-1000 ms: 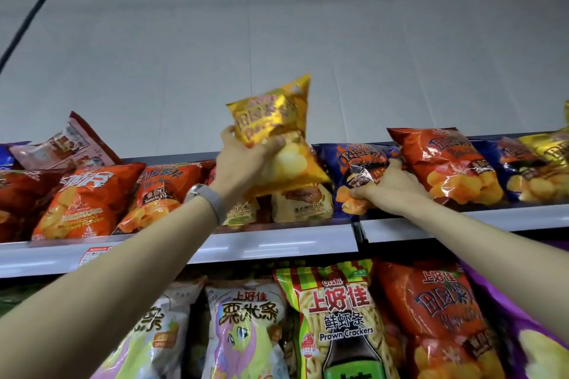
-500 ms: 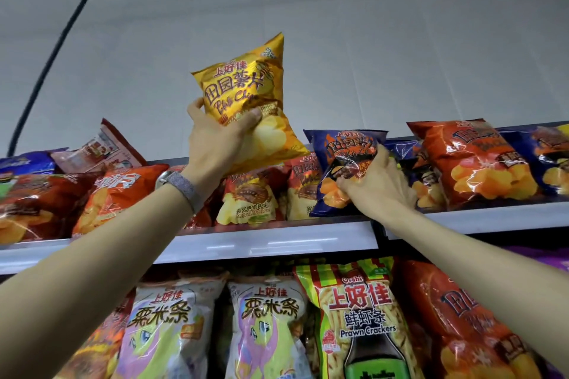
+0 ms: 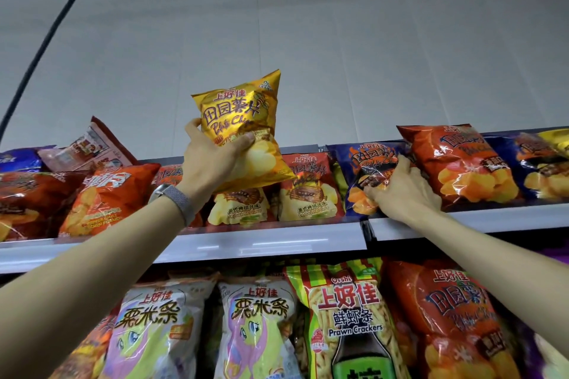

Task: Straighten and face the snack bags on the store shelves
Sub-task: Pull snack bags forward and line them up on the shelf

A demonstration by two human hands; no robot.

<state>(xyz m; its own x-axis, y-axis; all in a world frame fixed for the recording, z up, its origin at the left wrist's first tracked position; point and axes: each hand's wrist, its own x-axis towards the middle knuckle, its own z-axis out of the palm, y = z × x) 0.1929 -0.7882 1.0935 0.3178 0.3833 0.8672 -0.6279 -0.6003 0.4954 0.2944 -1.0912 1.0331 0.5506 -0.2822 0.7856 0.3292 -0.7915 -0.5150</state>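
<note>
Grips one glossy yellow bag (image 3: 243,129) with the left hand (image 3: 212,160), thumb and fingers wrapped round its middle, raised clear of the top shelf (image 3: 277,243) into open space before the wall. Clamps the right hand (image 3: 400,191) on a crinkled blue bag (image 3: 366,169) leaning at the shelf's front lip, touching an orange bag (image 3: 462,163). Below the yellow bag, two puffy red bags (image 3: 311,191) upright behind the lip, side by side.
</note>
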